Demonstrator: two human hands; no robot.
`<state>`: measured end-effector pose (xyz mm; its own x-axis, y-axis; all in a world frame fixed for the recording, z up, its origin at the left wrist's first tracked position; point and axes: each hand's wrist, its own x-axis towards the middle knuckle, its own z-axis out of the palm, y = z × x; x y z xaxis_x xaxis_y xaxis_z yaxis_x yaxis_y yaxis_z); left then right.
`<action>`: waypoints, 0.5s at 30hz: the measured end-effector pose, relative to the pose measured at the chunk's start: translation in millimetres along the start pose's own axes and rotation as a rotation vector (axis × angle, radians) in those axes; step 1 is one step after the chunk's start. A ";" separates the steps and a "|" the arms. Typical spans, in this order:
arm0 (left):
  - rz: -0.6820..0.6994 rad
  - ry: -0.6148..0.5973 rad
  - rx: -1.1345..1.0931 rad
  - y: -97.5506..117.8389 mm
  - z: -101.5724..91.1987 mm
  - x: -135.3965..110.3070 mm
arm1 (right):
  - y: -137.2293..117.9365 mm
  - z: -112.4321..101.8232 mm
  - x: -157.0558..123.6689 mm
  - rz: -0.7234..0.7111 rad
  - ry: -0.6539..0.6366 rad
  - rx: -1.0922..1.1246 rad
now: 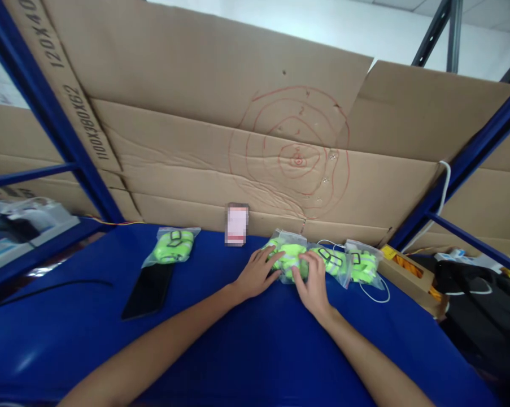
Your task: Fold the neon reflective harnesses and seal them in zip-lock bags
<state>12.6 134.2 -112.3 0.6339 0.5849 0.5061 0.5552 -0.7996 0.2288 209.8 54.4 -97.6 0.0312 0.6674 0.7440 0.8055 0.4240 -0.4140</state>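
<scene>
Both of my hands rest on a clear plastic bag holding neon-green fabric [289, 255] at the back of the blue table [221, 345]. My left hand [257, 274] lies on the bag's left side with its fingers spread flat. My right hand [312, 282] touches the bag's right part, fingers stretched forward. Two more bags of the same green items [351, 263] lie just to the right, touching each other. Another such bag [172, 246] lies apart at the left.
A black phone [148, 289] lies flat below the left bag. A small blurred card [236, 225] leans on the cardboard wall [221, 141]. A white cable [375, 294] loops by the right bags. An open cardboard box [411, 274] sits at the table's right edge. Blue rack posts [47, 107] flank the table.
</scene>
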 end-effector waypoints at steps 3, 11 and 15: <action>-0.017 0.043 -0.026 2.5 -5.7 -0.2 | 11.5 10.4 -2.0 0.162 -0.019 -0.039; -0.147 0.113 -0.560 13.3 -32.6 -28.3 | 10.5 12.9 -7.8 0.059 -0.117 0.133; -0.474 0.403 -0.997 -2.6 -44.0 -32.7 | -3.8 6.7 -9.9 -0.105 -0.177 0.099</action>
<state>-33.3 111.1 -92.8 0.1618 0.9104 0.3808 -0.0909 -0.3705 0.9244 202.4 50.3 -106.8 -0.1611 0.7102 0.6853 0.7368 0.5485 -0.3952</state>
